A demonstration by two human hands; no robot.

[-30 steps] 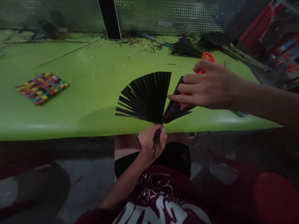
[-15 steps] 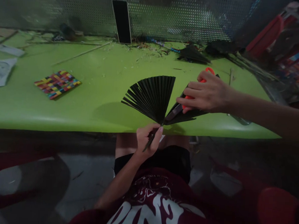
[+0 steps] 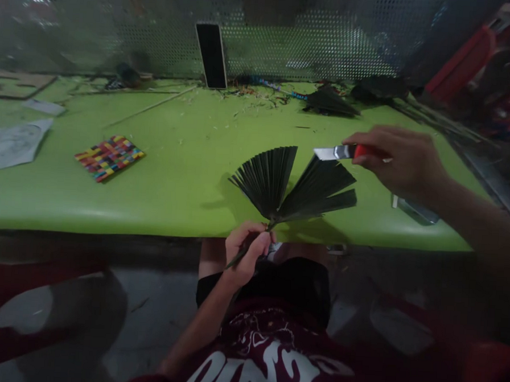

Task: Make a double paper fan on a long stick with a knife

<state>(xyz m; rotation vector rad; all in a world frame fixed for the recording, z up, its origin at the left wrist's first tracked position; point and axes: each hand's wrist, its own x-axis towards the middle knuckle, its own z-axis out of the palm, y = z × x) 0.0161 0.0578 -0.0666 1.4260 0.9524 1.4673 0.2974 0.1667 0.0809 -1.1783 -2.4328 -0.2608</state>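
Note:
My left hand (image 3: 245, 251) is closed round the stem of a dark, fan-shaped pleated piece (image 3: 292, 184) at the green table's near edge. The fan is split into two spread halves that lie on the tabletop. My right hand (image 3: 400, 158) grips a red-handled utility knife (image 3: 346, 152) with its silver blade out, pointing left. The blade hovers just above the top of the fan's right half, apart from it.
The green table (image 3: 166, 175) bears a colourful woven mat (image 3: 109, 157), paper sheets (image 3: 13, 143) at the left, and a dark phone (image 3: 211, 55) leaning on the mesh wall. Other dark fans (image 3: 330, 102), shavings and sticks lie at the back. A clear object (image 3: 416, 210) sits right.
My right hand lifted off the fan's right half and drew back to the right, baring the knife blade. The fan's two halves now lie spread apart.

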